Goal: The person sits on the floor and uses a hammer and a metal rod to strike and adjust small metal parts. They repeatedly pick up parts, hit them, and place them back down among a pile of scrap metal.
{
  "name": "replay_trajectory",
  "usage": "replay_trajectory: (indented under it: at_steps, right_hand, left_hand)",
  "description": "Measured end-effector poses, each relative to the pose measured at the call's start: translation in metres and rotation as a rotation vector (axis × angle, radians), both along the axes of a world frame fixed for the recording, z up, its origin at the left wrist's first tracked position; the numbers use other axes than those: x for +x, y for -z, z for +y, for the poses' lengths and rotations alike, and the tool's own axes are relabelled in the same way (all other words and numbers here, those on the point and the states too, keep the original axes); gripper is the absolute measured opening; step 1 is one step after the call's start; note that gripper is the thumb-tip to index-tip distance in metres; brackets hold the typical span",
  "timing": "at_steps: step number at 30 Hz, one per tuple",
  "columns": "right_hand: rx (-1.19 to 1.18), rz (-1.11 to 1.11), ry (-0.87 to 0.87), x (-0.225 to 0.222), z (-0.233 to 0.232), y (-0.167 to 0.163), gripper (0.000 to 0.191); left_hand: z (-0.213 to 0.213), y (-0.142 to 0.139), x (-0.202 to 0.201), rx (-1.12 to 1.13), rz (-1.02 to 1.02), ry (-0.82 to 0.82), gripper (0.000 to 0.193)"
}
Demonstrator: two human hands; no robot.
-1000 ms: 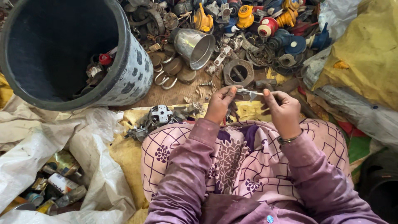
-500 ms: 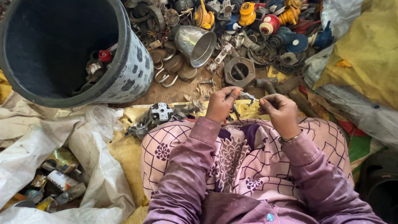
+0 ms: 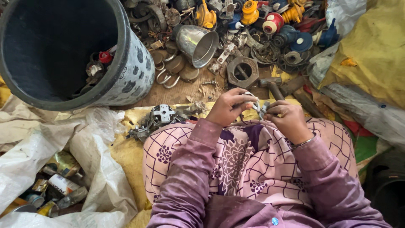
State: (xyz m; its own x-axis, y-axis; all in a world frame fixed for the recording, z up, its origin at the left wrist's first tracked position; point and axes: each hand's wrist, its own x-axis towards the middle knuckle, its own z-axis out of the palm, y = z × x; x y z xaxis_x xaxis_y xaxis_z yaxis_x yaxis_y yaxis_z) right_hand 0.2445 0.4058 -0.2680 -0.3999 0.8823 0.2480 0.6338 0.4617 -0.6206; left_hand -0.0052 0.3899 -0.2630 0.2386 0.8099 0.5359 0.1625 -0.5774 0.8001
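Both hands meet over the lap, above the patterned pink cloth (image 3: pixel 249 164). Left hand (image 3: pixel 230 105) is curled closed, fingertips pinching one end of a small metal piece (image 3: pixel 257 105) – looks like a bent wire clip or ring, hard to tell at this size. Right hand (image 3: pixel 289 120) is closed too, thumb and forefinger pinching the other end of the same piece. So it's bridged between the two hands, held clear of the lap.

Key relation: the piece's long axis runs roughly left-right, spanning the gap between the fingertips. It sits just right of the left hand's fingers and just left of the right hand's thumb. Neither hand is clearly nearer; both are touching it.

Around it:
- dark bucket (image 3: pixel 63 50) upper left, lying tilted toward the person, some scrap inside
- shiny metal cup (image 3: pixel 198 42) on its side ahead of the hands
- hex-shaped metal part (image 3: pixel 242 71) just beyond the left hand
- round motor-like part (image 3: pixel 162 114) on the yellow sheet, left of the left hand
- pile of yellow, red and blue fittings (image 3: pixel 274 21) along the top
- white sacking (image 3: pixel 50 143) at left, cans under it
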Motion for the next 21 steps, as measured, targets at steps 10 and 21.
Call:
replay_trajectory:
  at_steps: [10,21]
  right_hand:
    - [0.119,-0.024,0.072,0.001,-0.006,-0.007,0.016]
    - [0.089,0.065,0.019,-0.006,-0.015,-0.025,0.017]
  left_hand:
    - [-0.006,-0.014,-0.013,-0.230,-0.002,0.094,0.073]
    - [-0.005,-0.012,-0.021,-0.125,-0.014,0.154,0.065]
